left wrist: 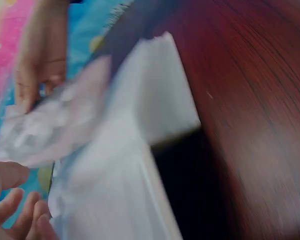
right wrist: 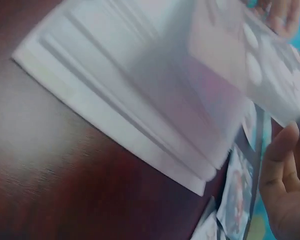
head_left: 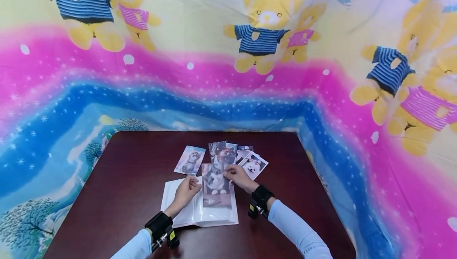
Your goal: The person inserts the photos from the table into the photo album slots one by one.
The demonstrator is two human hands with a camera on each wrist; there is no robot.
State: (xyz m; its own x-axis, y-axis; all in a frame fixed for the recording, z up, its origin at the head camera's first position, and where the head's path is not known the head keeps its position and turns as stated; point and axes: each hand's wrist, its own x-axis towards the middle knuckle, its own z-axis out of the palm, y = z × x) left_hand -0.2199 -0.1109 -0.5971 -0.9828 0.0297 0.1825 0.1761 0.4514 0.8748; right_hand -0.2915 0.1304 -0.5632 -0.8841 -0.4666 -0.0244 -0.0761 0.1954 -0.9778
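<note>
My right hand pinches the right edge of a cat photo between thumb and fingers. The photo is held over the right-hand page of an open white photo album; the right wrist view shows it raised above the pages. My left hand is over the album's left page near the photo's left edge. In the left wrist view its fingers are loosely bent, apart from the photo, with nothing between them.
Behind the album lie a kitten photo, a dog photo and a white puppy photo, overlapping other pictures on the right. Everything lies on a dark red-brown table. A printed bear curtain hangs around its far and side edges.
</note>
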